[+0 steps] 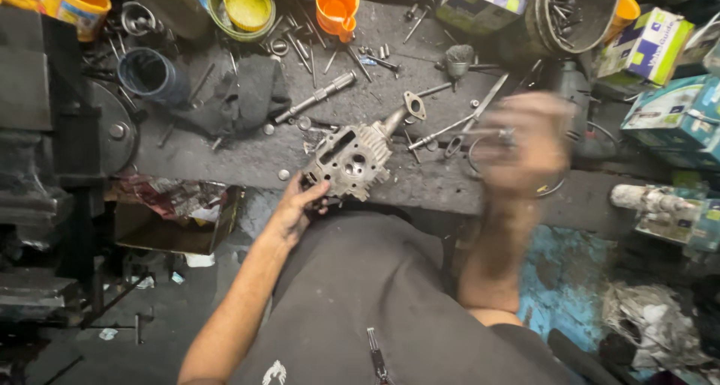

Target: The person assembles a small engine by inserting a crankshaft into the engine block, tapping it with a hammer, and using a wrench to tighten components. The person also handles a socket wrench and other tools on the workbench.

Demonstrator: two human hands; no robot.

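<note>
A finned, grey cast-metal engine part (351, 160), boxy with round holes in its face and a short pipe ending in a flat flange, is held at the near edge of the grimy, dark workbench (247, 160). The left hand (294, 205) is closed on its lower left corner, thumb on top and fingers curled beneath. The right hand (523, 141) is raised over the near right part of the bench and is blurred; how far its fingers are open, and whether anything is gripped, cannot be told. Just beyond the engine part, long thin metal tools (461, 122) and a steel shaft (315, 96) are scattered, with bolts and washers strewn around them. A crumpled black rag (244, 92) is spread toward the left. Along the far edge, an orange plastic jug (337, 6), a green bowl (240, 6) with a yellow lid inside, and a dark blue cup (150, 74) are set, while a round metal tub (577, 14) at the far right corner is filled with loose bolts.
</note>
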